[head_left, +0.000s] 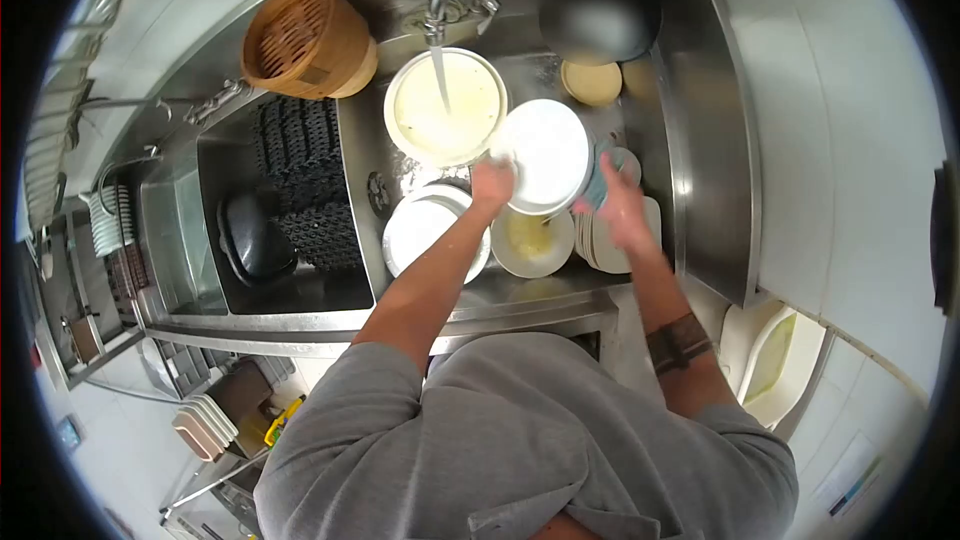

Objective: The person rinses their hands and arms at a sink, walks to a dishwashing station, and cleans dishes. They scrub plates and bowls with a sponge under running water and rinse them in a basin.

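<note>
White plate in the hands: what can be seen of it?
The white plate is round, plain and glossy, ceramic by the look. It is held over the sink, face to the camera, beside the water-filled basin. The left hand grips its left edge; the right hand presses a blue cloth to its right edge.

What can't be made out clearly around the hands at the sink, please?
Head view: the right hand covers most of the blue-grey thing it holds against the white plate; sponge or cloth, unclear.
The left hand has its fingertips hidden behind that plate's rim.
The bottom of the basin is hidden by cloudy water.
The plate stack beneath the right wrist is too small to count.
</note>
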Demonstrator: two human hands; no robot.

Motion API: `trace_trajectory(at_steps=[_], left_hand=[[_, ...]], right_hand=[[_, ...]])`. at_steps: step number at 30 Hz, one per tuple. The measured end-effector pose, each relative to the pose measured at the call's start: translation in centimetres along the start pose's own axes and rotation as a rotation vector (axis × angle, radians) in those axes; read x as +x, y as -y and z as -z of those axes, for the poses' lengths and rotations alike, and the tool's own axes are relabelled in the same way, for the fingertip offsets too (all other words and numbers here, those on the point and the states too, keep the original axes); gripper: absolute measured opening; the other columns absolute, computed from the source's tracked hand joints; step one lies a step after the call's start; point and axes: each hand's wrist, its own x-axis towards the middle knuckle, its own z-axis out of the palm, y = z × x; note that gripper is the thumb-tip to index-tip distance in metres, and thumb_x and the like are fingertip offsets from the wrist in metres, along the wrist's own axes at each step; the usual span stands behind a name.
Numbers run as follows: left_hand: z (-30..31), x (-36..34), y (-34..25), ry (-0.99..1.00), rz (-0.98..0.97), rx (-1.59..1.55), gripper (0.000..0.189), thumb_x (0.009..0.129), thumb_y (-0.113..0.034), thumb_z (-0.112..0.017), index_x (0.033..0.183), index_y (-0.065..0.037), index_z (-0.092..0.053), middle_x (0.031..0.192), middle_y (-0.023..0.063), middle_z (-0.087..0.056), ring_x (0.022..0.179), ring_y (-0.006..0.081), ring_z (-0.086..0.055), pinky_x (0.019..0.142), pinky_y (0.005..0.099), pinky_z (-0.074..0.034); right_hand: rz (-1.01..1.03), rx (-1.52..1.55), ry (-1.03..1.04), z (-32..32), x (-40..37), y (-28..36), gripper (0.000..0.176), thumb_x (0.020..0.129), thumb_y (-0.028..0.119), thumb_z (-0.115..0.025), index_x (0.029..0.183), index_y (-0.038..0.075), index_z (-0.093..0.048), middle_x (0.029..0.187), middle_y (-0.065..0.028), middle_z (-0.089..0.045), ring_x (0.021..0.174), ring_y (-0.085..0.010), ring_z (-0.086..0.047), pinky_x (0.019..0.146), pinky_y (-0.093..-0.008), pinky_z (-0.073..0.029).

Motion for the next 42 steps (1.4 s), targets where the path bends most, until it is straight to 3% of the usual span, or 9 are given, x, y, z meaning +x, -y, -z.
trace_trajectory(at_steps=[4,7,14,20,24,27,29,36,42], left_hand=[[0.7,0.6,-3.1,0.296,0.306,-0.016,0.031,0.089,-0.022,-0.060,0.099,0.006,-0.068,0.108,0.0277,-0.070,0.101,0.0423,-0.068,0.090,0.0488,-0.054],[-1.2,2.0,-1.0,0.405,-0.013,0.403,0.030,0.088,-0.021,-0.060,0.095,0.006,-0.068,0.105,0.0285,-0.070,0.100,0.0420,-0.070,0.090,0.0493,-0.055],[-2.4,2.6,-2.6,0.182,0.212,0.299,0.031,0.087,-0.023,-0.061,0.093,0.007,-0.069,0.101,0.0291,-0.071,0.097,0.0421,-0.071,0.088,0.0490,-0.057],[-3.3,4.5,1.7,0.540,-0.104,0.600,0.037,0.090,-0.026,-0.056,0.091,0.008,-0.069,0.102,0.0322,-0.070,0.103,0.0438,-0.069,0.092,0.0491,-0.056],[-2.5,3.1,0.4,0.420,0.301,0.250,0.047,0.092,-0.028,-0.053,0.116,0.013,-0.054,0.114,0.0346,-0.066,0.111,0.0462,-0.065,0.098,0.0499,-0.052],[-5.5,4.1,5.1,0.418,0.423,0.040,0.058,0.090,-0.020,-0.057,0.137,0.006,-0.033,0.130,0.0306,-0.060,0.114,0.0440,-0.065,0.092,0.0499,-0.056],[-3.8,2.6,2.3,0.458,0.684,-0.740,0.059,0.085,-0.008,-0.060,0.139,-0.002,-0.035,0.136,0.0258,-0.052,0.112,0.0389,-0.064,0.084,0.0507,-0.059],[-0.9,2.0,-2.8,0.527,0.576,-0.770,0.104,0.083,-0.010,-0.065,0.160,-0.007,0.005,0.147,0.0215,-0.041,0.119,0.0342,-0.057,0.085,0.0471,-0.057],[7.8,4.6,-9.5,0.340,0.113,-0.663,0.077,0.103,-0.052,-0.045,0.160,-0.003,-0.024,0.161,0.0186,-0.033,0.148,0.0287,-0.031,0.121,0.0372,-0.024]], right_hand=[[0.460,-0.284,-0.207,1.3,2.9,14.2,0.053,0.093,0.039,-0.071,0.132,0.007,-0.051,0.116,-0.0088,-0.063,0.110,-0.0194,-0.061,0.093,-0.0348,-0.049],[0.640,-0.671,-0.294,-0.5,6.5,21.1,0.052,0.091,0.040,-0.070,0.132,0.011,-0.057,0.126,-0.0147,-0.062,0.115,-0.0266,-0.061,0.098,-0.0370,-0.048],[1.040,-1.088,-0.528,-0.1,12.6,18.7,0.033,0.092,0.025,-0.064,0.123,0.015,-0.070,0.135,-0.0180,-0.060,0.112,-0.0349,-0.061,0.102,-0.0450,-0.047],[0.616,-0.857,-0.214,-0.1,10.1,2.5,0.021,0.090,0.017,-0.066,0.104,0.001,-0.067,0.109,-0.0196,-0.069,0.103,-0.0389,-0.064,0.094,-0.0451,-0.050],[0.401,-1.219,-0.271,2.9,17.8,-6.7,0.040,0.088,0.023,-0.069,0.118,-0.003,-0.066,0.111,-0.0212,-0.070,0.098,-0.0353,-0.070,0.087,-0.0420,-0.054],[-0.107,-0.617,0.120,4.0,20.3,-6.0,0.049,0.086,0.021,-0.069,0.125,-0.006,-0.061,0.118,-0.0221,-0.069,0.104,-0.0332,-0.070,0.092,-0.0418,-0.054],[-0.548,0.004,0.258,4.7,21.2,-6.0,0.053,0.083,0.017,-0.069,0.130,-0.005,-0.058,0.120,-0.0189,-0.069,0.105,-0.0323,-0.069,0.094,-0.0429,-0.055],[-0.562,0.260,0.299,5.5,16.9,-0.4,0.054,0.090,0.032,-0.070,0.131,-0.001,-0.059,0.123,-0.0162,-0.069,0.112,-0.0310,-0.067,0.101,-0.0462,-0.051],[-0.453,0.526,0.319,1.2,12.0,1.0,0.062,0.097,0.042,-0.065,0.141,0.001,-0.052,0.138,-0.0155,-0.061,0.124,-0.0307,-0.060,0.108,-0.0464,-0.046]])
